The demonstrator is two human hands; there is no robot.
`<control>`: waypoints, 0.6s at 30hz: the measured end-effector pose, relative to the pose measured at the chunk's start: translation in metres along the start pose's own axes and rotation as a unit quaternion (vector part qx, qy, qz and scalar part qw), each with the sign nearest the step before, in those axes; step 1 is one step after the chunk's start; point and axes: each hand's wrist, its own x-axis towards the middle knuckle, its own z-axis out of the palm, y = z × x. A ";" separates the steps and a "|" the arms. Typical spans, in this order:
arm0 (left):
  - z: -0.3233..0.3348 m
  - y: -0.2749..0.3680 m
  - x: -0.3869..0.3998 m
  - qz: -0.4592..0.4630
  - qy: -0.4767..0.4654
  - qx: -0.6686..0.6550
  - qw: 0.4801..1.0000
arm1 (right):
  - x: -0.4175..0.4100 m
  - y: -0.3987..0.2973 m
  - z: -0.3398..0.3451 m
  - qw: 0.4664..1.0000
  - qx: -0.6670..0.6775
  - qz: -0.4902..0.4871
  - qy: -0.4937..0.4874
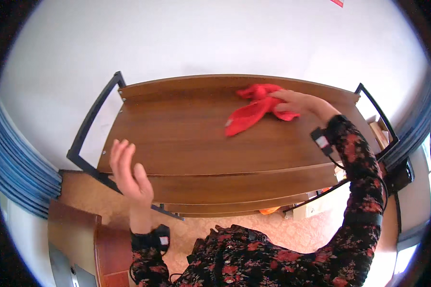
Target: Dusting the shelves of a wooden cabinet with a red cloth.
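A crumpled red cloth [249,115] lies on the top board of a brown wooden shelf unit [172,143], near its raised back edge. My right hand [292,102] reaches across the board and rests on the cloth's right part, fingers spread over it; its fingertips are slightly blurred, and whether they grip the fabric cannot be told. My left hand [131,172] is raised by the board's front left corner, fingers up and apart, holding nothing.
Black metal end frames [93,122] bound the shelf unit. Blue curtains [25,165] hang at both sides. A reddish-brown wooden cabinet [72,229] stands at lower left. Something orange [269,210] shows beneath the lower boards, and cardboard boxes [379,132] are beyond the right frame.
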 end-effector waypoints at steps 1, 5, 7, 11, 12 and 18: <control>0.004 -0.001 0.005 0.006 0.000 -0.007 1.000 | -0.025 0.028 -0.004 1.000 0.020 -0.002 0.003; 0.011 -0.006 0.019 -0.012 -0.040 0.053 0.998 | -0.147 0.127 0.002 0.969 -0.028 0.206 0.133; 0.004 -0.008 0.022 0.041 -0.056 0.129 0.989 | -0.208 0.159 0.013 0.898 -0.104 0.393 0.166; -0.003 -0.020 0.026 0.002 -0.023 0.101 0.995 | -0.256 0.158 0.038 0.840 -0.081 0.484 0.232; 0.001 -0.022 0.025 0.004 -0.029 0.098 0.995 | -0.248 0.144 0.045 0.824 -0.104 0.503 0.242; 0.016 -0.028 0.022 -0.069 -0.117 0.144 0.980 | -0.166 0.004 0.078 0.930 -0.148 0.239 0.238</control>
